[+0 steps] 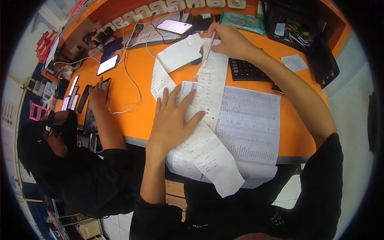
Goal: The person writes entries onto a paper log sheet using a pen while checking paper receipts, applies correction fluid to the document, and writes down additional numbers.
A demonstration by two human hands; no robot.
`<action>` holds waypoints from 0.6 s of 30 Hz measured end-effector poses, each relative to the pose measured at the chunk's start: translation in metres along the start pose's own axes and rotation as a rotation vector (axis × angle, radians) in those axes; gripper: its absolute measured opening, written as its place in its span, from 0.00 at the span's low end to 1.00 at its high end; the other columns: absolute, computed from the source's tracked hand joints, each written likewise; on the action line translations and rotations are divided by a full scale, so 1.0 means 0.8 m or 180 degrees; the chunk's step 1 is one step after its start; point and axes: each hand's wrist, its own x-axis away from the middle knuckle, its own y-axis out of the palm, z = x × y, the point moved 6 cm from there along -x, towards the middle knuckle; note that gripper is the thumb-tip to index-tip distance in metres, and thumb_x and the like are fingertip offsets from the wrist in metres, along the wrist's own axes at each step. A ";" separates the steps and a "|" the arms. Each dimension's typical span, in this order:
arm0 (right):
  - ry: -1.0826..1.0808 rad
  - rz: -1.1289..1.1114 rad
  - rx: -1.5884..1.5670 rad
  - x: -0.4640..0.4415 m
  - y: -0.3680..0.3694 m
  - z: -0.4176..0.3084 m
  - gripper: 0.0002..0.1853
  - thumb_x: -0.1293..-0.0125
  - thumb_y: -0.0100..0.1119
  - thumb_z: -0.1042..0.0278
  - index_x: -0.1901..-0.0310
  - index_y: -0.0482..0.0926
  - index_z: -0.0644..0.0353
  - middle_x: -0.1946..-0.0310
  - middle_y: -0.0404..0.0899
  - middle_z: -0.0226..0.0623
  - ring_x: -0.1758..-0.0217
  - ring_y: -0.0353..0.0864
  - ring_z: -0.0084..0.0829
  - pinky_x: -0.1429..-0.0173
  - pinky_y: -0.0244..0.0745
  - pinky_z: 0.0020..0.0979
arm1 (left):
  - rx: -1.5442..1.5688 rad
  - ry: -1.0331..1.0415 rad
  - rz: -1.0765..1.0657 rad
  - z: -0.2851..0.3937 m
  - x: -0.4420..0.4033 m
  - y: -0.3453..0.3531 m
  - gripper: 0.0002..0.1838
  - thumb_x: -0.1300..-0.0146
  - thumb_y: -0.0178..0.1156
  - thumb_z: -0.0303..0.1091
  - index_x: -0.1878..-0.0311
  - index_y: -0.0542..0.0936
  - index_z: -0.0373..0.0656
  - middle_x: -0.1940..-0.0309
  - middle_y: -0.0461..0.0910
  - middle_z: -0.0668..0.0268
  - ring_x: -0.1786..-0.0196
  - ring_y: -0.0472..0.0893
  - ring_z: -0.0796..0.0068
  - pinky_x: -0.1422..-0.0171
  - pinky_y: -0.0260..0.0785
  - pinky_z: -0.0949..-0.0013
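Observation:
My left hand (173,120) lies flat with its fingers spread on a long strip of paper (218,162) covered in handwriting. The strip folds over itself, and its lower end hangs past the desk edge. Near the strip's top, my right hand (230,40) grips a thin pen (208,52) that slants down across the paper. Beneath the strip are printed sheets (252,124) with a table of small text. To the right of the strip's upper part sits a black keypad (249,71).
A co-worker in black at the left has a hand (99,96) on a dark tablet (95,114). Phones (174,26) and cables lie across the orange desk (134,98). A green packet (243,23) and a black open case (323,64) stand at the back right.

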 end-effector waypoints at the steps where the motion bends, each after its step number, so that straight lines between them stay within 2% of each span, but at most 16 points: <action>1: -0.0010 -0.0010 0.0004 0.006 -0.001 -0.005 0.18 0.36 0.73 0.69 0.49 0.77 0.61 0.57 0.85 0.42 0.46 0.87 0.42 0.35 0.75 0.45 | 0.0007 -0.0012 0.0006 -0.002 0.000 0.002 0.36 0.29 0.64 0.57 0.23 0.75 0.50 0.19 0.61 0.42 0.15 0.53 0.30 0.13 0.45 0.34; 3: -0.1319 0.0664 -0.0884 0.042 -0.018 -0.047 0.15 0.37 0.71 0.77 0.50 0.78 0.60 0.58 0.85 0.40 0.47 0.87 0.38 0.40 0.80 0.38 | 0.0176 0.0047 0.0248 -0.009 -0.003 0.005 0.37 0.31 0.67 0.54 0.25 0.76 0.45 0.21 0.64 0.42 0.17 0.58 0.31 0.14 0.49 0.38; 5: -0.1301 0.0374 -0.1226 0.105 -0.013 -0.085 0.14 0.39 0.70 0.82 0.54 0.79 0.61 0.59 0.85 0.38 0.48 0.88 0.40 0.38 0.82 0.37 | 0.0247 0.0084 0.0460 -0.019 -0.009 0.007 0.36 0.32 0.69 0.51 0.26 0.76 0.42 0.23 0.66 0.43 0.20 0.61 0.32 0.15 0.52 0.42; 7: -0.1933 0.0202 -0.0542 0.170 0.008 -0.111 0.12 0.42 0.72 0.83 0.59 0.80 0.62 0.58 0.86 0.36 0.47 0.89 0.42 0.38 0.85 0.38 | 0.0334 0.0110 0.0653 -0.025 -0.013 0.005 0.36 0.34 0.70 0.48 0.27 0.77 0.39 0.25 0.69 0.44 0.22 0.65 0.34 0.17 0.55 0.45; 9: -0.2095 0.0048 -0.0498 0.205 0.023 -0.120 0.12 0.43 0.72 0.83 0.61 0.80 0.61 0.57 0.86 0.36 0.46 0.89 0.43 0.39 0.86 0.39 | 0.0402 0.0161 0.0534 -0.023 -0.016 0.004 0.34 0.36 0.71 0.40 0.29 0.77 0.37 0.29 0.72 0.47 0.28 0.70 0.39 0.20 0.60 0.50; 10: -0.2262 -0.0050 -0.0446 0.218 0.031 -0.123 0.11 0.44 0.72 0.84 0.63 0.80 0.61 0.57 0.87 0.36 0.46 0.90 0.43 0.40 0.87 0.40 | 0.0417 0.0136 0.0492 -0.023 -0.015 0.006 0.34 0.36 0.71 0.40 0.29 0.77 0.37 0.29 0.72 0.47 0.28 0.70 0.39 0.20 0.60 0.50; 12: -0.2148 -0.0097 -0.0577 0.228 0.043 -0.113 0.11 0.45 0.72 0.84 0.63 0.80 0.60 0.57 0.88 0.37 0.45 0.90 0.43 0.40 0.87 0.41 | 0.0939 0.0226 0.0698 -0.023 -0.014 0.002 0.35 0.36 0.71 0.42 0.27 0.76 0.38 0.30 0.73 0.48 0.25 0.69 0.43 0.17 0.47 0.34; 17: -0.1962 -0.0139 -0.0795 0.231 0.053 -0.105 0.11 0.44 0.72 0.82 0.63 0.80 0.60 0.60 0.88 0.39 0.43 0.90 0.44 0.40 0.87 0.42 | 0.1495 0.0062 0.0673 -0.032 -0.016 0.003 0.38 0.34 0.69 0.40 0.22 0.69 0.43 0.32 0.76 0.52 0.27 0.73 0.48 0.17 0.44 0.30; 18: -0.2033 -0.0111 -0.0880 0.232 0.055 -0.103 0.10 0.43 0.70 0.79 0.61 0.79 0.60 0.62 0.84 0.42 0.48 0.88 0.48 0.43 0.86 0.43 | 0.1636 0.0025 0.0663 -0.033 -0.016 0.003 0.39 0.35 0.70 0.41 0.22 0.69 0.43 0.34 0.78 0.53 0.27 0.74 0.50 0.18 0.44 0.30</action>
